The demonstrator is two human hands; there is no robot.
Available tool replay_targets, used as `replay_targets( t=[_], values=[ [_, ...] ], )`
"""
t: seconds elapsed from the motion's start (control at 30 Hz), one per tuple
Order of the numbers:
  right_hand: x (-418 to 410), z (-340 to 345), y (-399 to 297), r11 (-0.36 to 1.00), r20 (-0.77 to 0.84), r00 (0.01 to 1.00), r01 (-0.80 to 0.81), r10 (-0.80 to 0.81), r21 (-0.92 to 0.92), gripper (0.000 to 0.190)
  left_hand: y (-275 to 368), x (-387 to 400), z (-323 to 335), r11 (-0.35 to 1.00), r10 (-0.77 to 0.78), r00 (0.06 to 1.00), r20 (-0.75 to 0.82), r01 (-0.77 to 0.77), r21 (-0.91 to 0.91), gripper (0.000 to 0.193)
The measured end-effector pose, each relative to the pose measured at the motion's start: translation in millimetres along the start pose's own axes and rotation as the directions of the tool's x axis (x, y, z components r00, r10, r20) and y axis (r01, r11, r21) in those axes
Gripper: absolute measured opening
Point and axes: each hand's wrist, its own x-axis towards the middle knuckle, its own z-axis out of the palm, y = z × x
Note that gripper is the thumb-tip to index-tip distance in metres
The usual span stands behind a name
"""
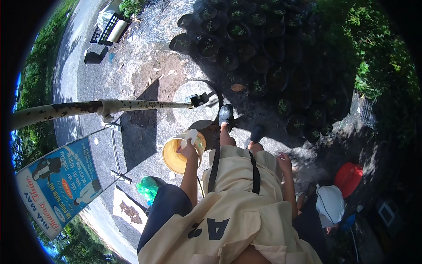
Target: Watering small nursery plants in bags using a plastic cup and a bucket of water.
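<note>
My left hand (188,150) grips a small whitish plastic cup or scoop (190,136) over the near side of a yellow plastic bucket (171,166). The bucket stands on the ground to the left of my feet. I cannot tell what it holds. My right hand (284,161) hangs beside my cream apron (240,175) and appears to hold nothing, its fingers loosely apart. Ahead of my feet, many black nursery pots (238,30) with small green seedlings are crowded together, mostly in shade.
A rusty white pole (132,105) crosses the left side by a round concrete slab (184,114). A signboard (59,188) bears writing. A green plastic bag (148,188) lies at left. On the right, a person in a white hat (329,203) is beside a red basin (348,180).
</note>
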Motion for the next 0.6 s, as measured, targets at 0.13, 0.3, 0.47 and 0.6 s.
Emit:
replay_targets(
  t=[0.13, 0.3, 0.47, 0.6],
  values=[
    [0, -32, 54, 0.992, 0.008, 1.000, 0.031, -0.030, -0.123, 0.030, -36, 50, -77, 0.989, -0.147, 0.978, -0.146, 0.140, -0.058, 0.070],
    [4, -103, 63, 0.960, -0.140, 0.986, 0.123, -0.090, 0.250, 0.019, -54, 63, -133, 0.977, -0.211, 0.978, 0.004, 0.211, -0.013, 0.099],
    [-28, -113, 44, 0.917, -0.247, 0.969, 0.090, 0.009, 0.389, 0.018, -91, 44, -180, 0.977, -0.157, 0.979, -0.129, 0.173, 0.124, 0.091],
    [-59, -70, 58, 0.921, -0.237, 0.970, 0.045, 0.052, 0.387, 0.017, -110, 23, -180, 0.904, -0.391, 0.919, -0.054, 0.394, 0.166, 0.085]
  ],
)
